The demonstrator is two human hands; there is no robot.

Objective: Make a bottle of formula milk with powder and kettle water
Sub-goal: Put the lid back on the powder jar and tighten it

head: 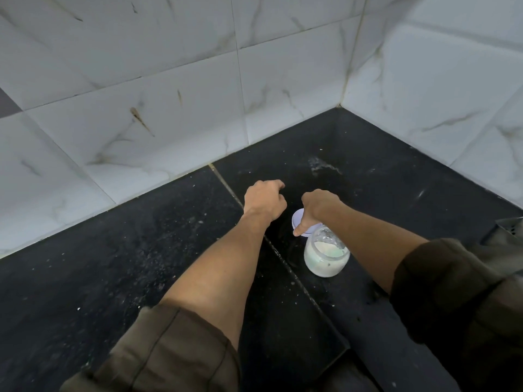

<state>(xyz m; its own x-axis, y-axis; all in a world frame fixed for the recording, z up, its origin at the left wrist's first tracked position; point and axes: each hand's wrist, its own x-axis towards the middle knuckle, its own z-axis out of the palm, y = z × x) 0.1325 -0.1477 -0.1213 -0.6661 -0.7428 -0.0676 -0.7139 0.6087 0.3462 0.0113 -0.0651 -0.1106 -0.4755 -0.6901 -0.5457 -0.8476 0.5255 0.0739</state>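
Observation:
A clear jar (pixel 326 256) holding white milk powder stands open on the black stone counter (pixel 141 264). Just behind it lies its pale lilac lid (pixel 300 219), partly hidden by my right hand (pixel 317 207), whose fingers and thumb close on the lid's rim. My left hand (pixel 264 200) hovers over the counter to the left of the lid, fingers curled in, nothing in it. No bottle or kettle shows in the view.
White marble-look tiled walls (pixel 169 94) meet in a corner behind the counter. Spilled powder specks and a smear (pixel 322 166) mark the counter near the corner. A dark metal object (pixel 509 230) peeks in at the right edge.

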